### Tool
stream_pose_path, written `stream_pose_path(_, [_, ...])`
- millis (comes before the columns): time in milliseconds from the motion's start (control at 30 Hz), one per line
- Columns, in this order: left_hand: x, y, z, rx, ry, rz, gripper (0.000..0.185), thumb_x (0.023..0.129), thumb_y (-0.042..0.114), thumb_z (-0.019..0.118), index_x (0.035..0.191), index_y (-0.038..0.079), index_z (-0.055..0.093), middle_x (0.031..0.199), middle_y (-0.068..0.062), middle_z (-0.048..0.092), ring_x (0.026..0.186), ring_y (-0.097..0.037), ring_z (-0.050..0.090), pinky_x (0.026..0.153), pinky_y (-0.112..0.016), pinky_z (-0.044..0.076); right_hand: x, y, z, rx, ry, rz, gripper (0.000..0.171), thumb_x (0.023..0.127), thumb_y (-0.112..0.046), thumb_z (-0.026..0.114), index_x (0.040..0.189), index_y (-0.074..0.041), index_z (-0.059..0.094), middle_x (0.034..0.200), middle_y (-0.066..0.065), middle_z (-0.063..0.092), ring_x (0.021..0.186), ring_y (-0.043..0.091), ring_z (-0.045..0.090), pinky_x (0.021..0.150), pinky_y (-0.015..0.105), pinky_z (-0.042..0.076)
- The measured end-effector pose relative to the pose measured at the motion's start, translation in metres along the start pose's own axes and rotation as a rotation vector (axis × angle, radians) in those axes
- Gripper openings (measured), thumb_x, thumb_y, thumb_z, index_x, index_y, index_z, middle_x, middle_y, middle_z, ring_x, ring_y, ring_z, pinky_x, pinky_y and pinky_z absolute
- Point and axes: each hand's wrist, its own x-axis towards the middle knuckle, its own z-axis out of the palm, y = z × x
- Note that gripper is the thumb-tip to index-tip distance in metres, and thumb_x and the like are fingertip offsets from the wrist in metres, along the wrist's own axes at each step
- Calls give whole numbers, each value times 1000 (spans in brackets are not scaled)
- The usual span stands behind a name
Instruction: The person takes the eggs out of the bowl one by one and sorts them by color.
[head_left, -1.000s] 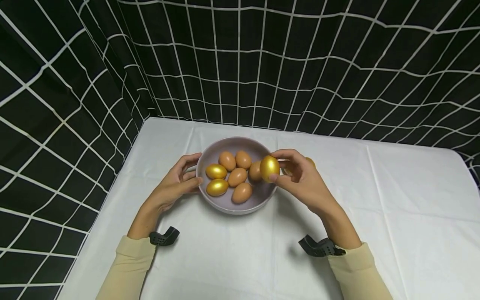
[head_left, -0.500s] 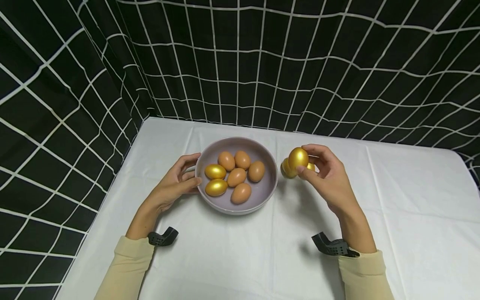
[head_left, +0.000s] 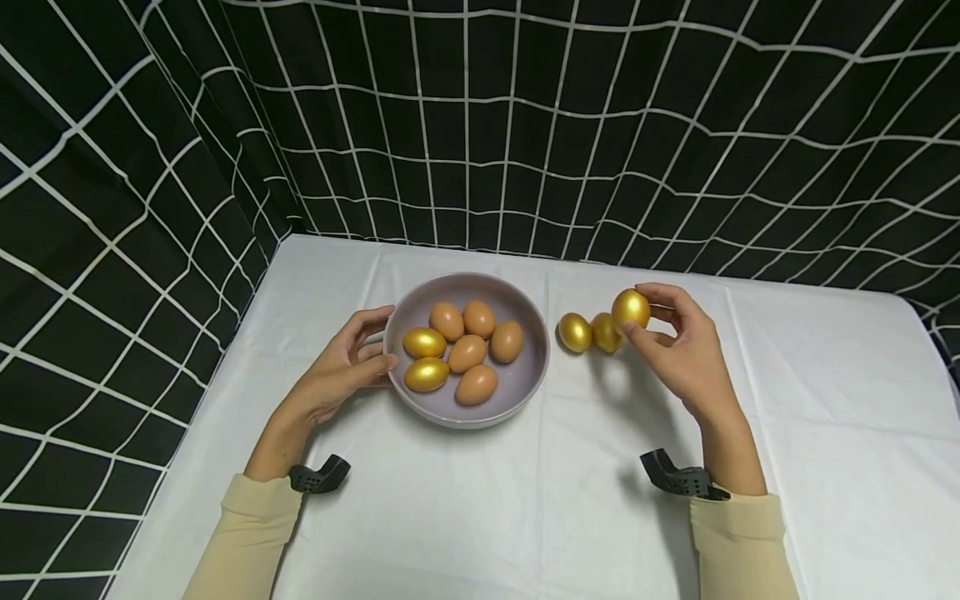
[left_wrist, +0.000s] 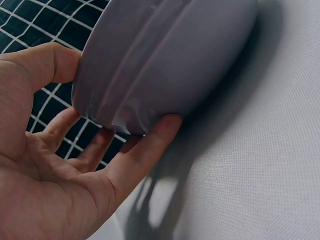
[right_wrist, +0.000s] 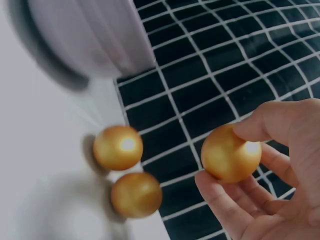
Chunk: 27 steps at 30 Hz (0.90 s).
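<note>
Mauve bowl (head_left: 517,385), seven eggs (head_left: 467,354) inside; left hand (head_left: 339,367) pinching it, nine o'clock; right hand (head_left: 681,343) pinching gold egg (head_left: 629,309), near gold pair (head_left: 574,332), three o'clock

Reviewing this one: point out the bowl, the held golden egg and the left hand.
Bowl (head_left: 519,383): head view, bare inside, lower right.
Held golden egg (right_wrist: 226,156): right wrist view, middle of its visible surface.
Left hand (head_left: 341,367): head view, middle of the hand.
</note>
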Motion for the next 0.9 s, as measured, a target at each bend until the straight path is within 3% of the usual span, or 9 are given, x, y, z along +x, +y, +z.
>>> stream_pose_path(200, [1, -2, -1, 0, -1, 3, 76, 97, -2, 64, 164, 10, 30, 167, -18, 34, 139, -35, 56, 90, -37, 65, 2, 10, -5, -160, 22, -13, 47, 95, -6, 74, 140, -1, 62, 135, 13, 62, 112, -1, 56, 82, 1, 51])
stream_pose_path(433, [1, -3, -2, -4, -3, 6, 76, 97, -1, 64, 164, 11, 30, 167, -17, 34, 139, -35, 56, 91, -37, 65, 4, 23, -8, -247, 10, -16, 46, 93, -6, 73, 137, 2, 62, 131, 25, 59, 120, 37, 62, 77, -3, 47])
stream_pose_path(567, [2, -3, -2, -3, -4, 6, 76, 97, -1, 64, 164, 11, 29, 168, -17, 33, 142, -38, 54, 91, -37, 65, 5, 33, -10, -294, 4, -10, 45, 92, -6, 72, 135, 3, 63, 129, 28, 58, 120, 43, 62, 76, -3, 45])
stream_pose_path(633, [1, -3, -2, -3, -3, 5, 76, 97, -1, 64, 164, 11, 29, 168, -17, 33, 142, -39, 53, 91, -37, 65, 6, 37, -10, -322, 2, -10, 45, 91, -7, 73, 134, 2, 63, 129, 28, 58, 119, 43, 62, 79, 2, 45])
stream_pose_path(800, [1, -3, -2, 2, 1, 7, 76, 97, -1, 64, 164, 11, 29, 168, -18, 33, 143, -41, 52, 90, -36, 65, 7, 46, -8, -381, -8, -24, 45, 89, -6, 73, 132, 1, 64, 128, 28, 61, 117, 45, 63, 89, 32, 42])
stream_pose_path(900, [1, -3, -2, 4, 0, 9, 76, 97, -1, 63, 164, 11, 29, 168, -18, 33, 142, -40, 53, 90, -36, 65, 7, 49, -7, -398, -18, -32, 46, 88, -6, 74, 132, 2, 64, 127, 30, 61, 116, 46, 62, 89, 39, 43])
